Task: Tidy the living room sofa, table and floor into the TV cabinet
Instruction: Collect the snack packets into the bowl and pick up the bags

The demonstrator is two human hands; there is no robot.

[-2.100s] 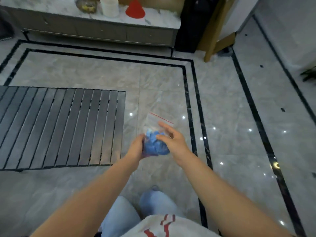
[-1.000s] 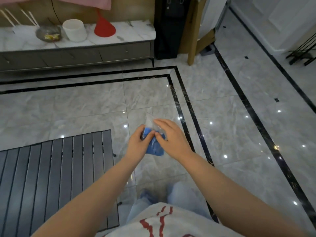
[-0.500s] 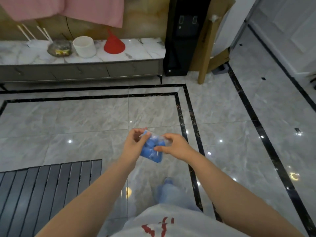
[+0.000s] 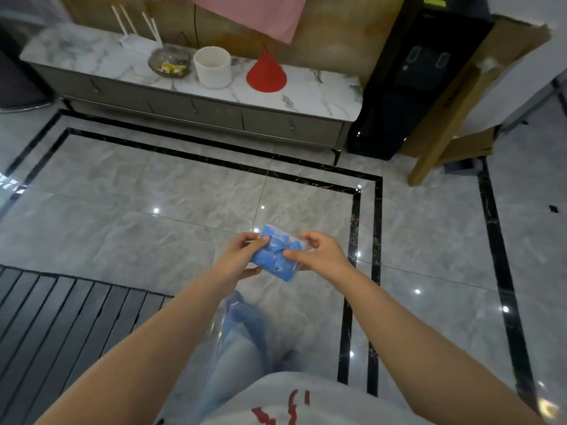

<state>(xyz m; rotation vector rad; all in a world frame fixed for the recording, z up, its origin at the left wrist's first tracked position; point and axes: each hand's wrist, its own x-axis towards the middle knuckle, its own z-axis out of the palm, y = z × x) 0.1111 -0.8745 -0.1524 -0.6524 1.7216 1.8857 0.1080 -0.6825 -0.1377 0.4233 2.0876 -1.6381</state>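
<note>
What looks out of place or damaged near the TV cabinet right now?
The tall cardboard box leaning beside the black water dispenser has a torn top edge and a loose flap near the floor. A red funnel sits upside down on the TV cabinet.

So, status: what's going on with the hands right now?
Both hands, left and right, grip blue bag. Cabinet ahead, drawers shut. Floor between clear.

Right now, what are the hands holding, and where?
A clear bag of blue pieces: left hand pinches its left edge, right hand its right edge.
</note>
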